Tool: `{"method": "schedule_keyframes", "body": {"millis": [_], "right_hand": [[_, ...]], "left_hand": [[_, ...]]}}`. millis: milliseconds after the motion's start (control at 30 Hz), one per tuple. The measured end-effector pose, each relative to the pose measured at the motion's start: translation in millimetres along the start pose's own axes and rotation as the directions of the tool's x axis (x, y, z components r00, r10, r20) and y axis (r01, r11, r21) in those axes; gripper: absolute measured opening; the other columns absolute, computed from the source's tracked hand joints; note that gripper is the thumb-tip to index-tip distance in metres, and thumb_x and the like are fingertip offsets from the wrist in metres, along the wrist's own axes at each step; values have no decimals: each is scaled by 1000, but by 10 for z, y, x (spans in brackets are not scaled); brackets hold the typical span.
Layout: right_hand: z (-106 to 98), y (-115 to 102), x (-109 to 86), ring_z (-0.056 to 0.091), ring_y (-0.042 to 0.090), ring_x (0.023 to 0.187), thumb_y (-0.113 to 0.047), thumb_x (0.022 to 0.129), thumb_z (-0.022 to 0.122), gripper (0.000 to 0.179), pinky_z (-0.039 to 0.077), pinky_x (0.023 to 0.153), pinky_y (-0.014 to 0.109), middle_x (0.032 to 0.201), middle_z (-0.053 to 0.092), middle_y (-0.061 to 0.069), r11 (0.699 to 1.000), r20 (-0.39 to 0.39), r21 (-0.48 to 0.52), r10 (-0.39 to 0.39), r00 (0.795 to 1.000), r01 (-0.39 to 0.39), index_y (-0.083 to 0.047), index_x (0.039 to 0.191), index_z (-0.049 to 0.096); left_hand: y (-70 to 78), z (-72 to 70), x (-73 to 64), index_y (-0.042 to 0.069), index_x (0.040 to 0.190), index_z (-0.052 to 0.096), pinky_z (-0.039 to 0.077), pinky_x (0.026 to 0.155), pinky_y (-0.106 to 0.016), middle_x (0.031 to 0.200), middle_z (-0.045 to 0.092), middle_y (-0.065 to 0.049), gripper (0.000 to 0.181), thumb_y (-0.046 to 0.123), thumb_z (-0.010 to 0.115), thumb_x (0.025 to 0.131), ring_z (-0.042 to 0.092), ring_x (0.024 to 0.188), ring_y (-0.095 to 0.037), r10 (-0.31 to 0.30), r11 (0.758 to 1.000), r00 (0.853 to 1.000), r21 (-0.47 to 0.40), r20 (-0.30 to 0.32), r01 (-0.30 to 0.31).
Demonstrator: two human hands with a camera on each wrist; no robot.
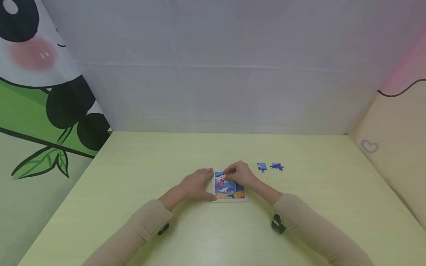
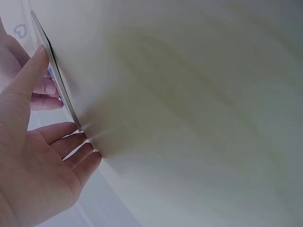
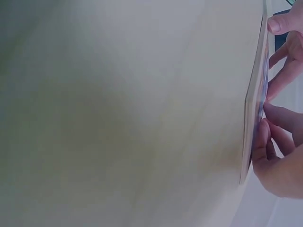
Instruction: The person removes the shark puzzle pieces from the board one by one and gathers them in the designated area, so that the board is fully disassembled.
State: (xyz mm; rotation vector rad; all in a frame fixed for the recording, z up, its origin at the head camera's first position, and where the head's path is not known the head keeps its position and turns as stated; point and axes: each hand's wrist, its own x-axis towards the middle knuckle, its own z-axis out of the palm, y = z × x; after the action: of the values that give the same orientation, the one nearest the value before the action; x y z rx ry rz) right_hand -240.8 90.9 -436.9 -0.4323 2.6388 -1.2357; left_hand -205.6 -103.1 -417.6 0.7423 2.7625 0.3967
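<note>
A puzzle board point(image 1: 232, 200) lies flat on the table point(image 1: 186, 151), in front of the person and between the two hands. Its edges run left to right and near to far; the slanted view makes it unclear which way its long axis lies. The printed picture faces up and reads upright from the near side: a sandy yellow strip runs along the near edge, with blue water beyond. Any lettering in the print is too small to make out.

The left hand point(image 1: 198, 184) is spread at the board's left edge, thumb at the near left corner and fingers toward the far left corner. The right hand point(image 1: 240, 173) reaches over the far part of the board, its thumb and fingertips bent close together against the picture; whether a piece is pinched there cannot be told.

Right of the board and slightly farther off lie two loose pieces, apart from each other. The left puzzle piece point(image 1: 261, 167), light and dark blue, has a tab pointing toward the near side. The right puzzle piece point(image 1: 277, 167), mostly dark blue, has its long axis left to right.
</note>
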Motion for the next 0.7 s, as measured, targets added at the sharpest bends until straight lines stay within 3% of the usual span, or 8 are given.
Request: {"method": "schedule_keyframes", "body": {"millis": [333, 700], "right_hand": [[-2, -7, 4, 64, 17, 79, -8, 76, 71, 15, 53, 71, 25, 87, 70, 9, 1000, -11, 4, 30, 999, -30, -4, 90, 72], [2, 12, 11, 63, 19, 88, -8, 77, 70, 18, 52, 76, 27, 95, 69, 10, 996, 7, 29, 87, 996, -88, -6, 95, 71]], "left_hand": [[-8, -4, 9, 0, 137, 36, 31, 105, -43, 144, 32, -14, 87, 48, 70, 73, 29, 132, -29, 5, 1000, 1000, -3, 11, -5], [-39, 22, 32, 2, 137, 38, 31, 104, -46, 143, 34, -12, 79, 46, 67, 77, 30, 131, -30, 8, 1000, 1000, -14, -19, -9]]}}
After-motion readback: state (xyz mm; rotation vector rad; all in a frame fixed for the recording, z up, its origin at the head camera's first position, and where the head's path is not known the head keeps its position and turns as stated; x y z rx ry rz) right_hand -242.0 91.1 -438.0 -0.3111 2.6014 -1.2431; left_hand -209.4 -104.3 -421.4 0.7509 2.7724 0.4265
